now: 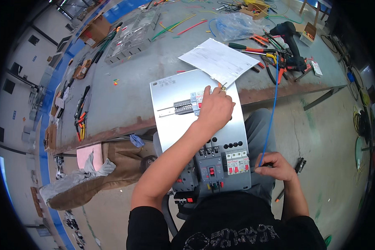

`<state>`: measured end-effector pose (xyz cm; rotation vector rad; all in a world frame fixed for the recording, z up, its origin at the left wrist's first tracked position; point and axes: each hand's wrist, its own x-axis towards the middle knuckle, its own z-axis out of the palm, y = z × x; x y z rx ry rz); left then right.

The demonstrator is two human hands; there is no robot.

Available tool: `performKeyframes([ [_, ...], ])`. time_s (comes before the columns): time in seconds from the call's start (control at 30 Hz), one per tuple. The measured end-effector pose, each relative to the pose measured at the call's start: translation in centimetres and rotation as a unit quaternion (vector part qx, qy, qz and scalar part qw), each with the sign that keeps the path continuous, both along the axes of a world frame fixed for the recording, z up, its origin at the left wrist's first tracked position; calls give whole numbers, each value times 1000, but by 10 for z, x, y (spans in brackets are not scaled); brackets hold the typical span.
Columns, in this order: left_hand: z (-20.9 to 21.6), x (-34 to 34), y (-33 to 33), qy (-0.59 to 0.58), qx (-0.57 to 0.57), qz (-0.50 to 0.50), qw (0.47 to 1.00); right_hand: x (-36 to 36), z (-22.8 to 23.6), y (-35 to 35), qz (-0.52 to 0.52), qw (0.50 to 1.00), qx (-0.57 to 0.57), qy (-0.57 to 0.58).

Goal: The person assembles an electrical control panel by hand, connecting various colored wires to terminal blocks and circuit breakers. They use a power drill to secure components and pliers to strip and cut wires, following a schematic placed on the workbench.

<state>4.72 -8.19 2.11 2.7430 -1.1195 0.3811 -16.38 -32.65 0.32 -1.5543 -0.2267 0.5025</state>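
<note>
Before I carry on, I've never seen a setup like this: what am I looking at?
There's no robot: this single picture comes from a wide fisheye camera on a person's head, looking down, so edges bend. The bare hands are the person's own. The right hand pinches a blue wire. The left hand is over a metal panel carrying breakers; what its fingertips hold is unclear. On the table lie a paper sheet, a clear bag and a black power tool.
</note>
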Motion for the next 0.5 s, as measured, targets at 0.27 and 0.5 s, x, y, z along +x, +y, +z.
performKeyframes([
  [0.27,20,95,144,-71,-212,252,941,13,43,10,5,995,-70,-75],
  [0.5,-61,106,287,24,-21,415,909,32,43,36,35,990,-54,-128],
])
